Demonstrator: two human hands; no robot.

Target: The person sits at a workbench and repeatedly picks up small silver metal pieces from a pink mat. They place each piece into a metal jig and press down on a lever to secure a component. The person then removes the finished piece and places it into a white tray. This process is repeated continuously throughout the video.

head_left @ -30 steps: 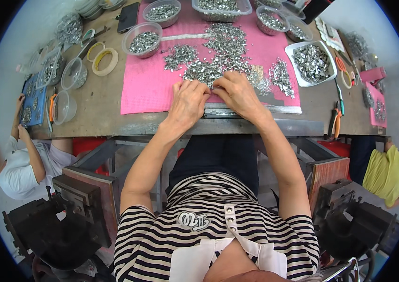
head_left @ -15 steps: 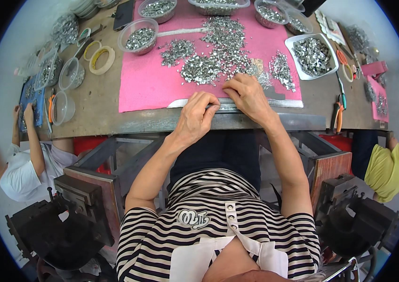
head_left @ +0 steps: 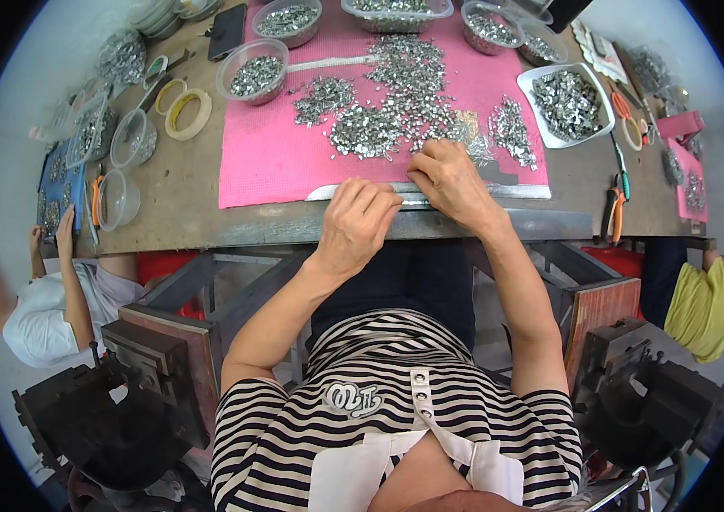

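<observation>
From where I stand, the shiny metal strip [head_left: 414, 201] lies at the near edge of the pink mat [head_left: 272, 162], in the gap between the two hands and partly hidden by them. Its long way runs from side to side, in line with the table edge. The left hand [head_left: 355, 224] is by its left part and the right hand [head_left: 454, 181] is by its right part, so both are about as near to it. The right hand sits a bit farther from the person's belly, and its fingers are closer to the big pile of metal bits [head_left: 366, 130], which lies just past the hands. Both hands have bent fingers with the tips drawn together, but I cannot tell if either one pinches a small bit. The mat looks soft and bumpy, like cloth with tiny dots. The bits are hard, flat and bright, and they catch the light. On the far left of the mat is a round, clear plastic tub [head_left: 266, 97] full of more bits. To the right stands a smooth white dish [head_left: 587, 136] with round corners, heaped with bigger, darker bits, just beside the mat
</observation>
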